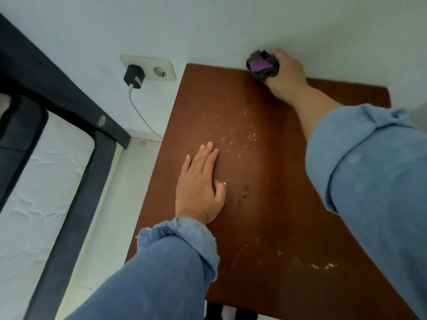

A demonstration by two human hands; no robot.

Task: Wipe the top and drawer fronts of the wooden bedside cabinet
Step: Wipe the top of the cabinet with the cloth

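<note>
Soft, even daylight fills the room; faint glare streaks the reddish-brown wooden worktop (265, 158) mid-frame, edges bend outward, and everything looks slightly soft.

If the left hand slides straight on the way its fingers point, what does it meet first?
The left hand lies flat on the cabinet top, fingers pointing toward the wall. First it would cross the scattered droplets; beyond them, probably the wall.

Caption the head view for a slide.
Right hand wipes cabinet top's far edge with cloth; left hand rests flat.
</note>
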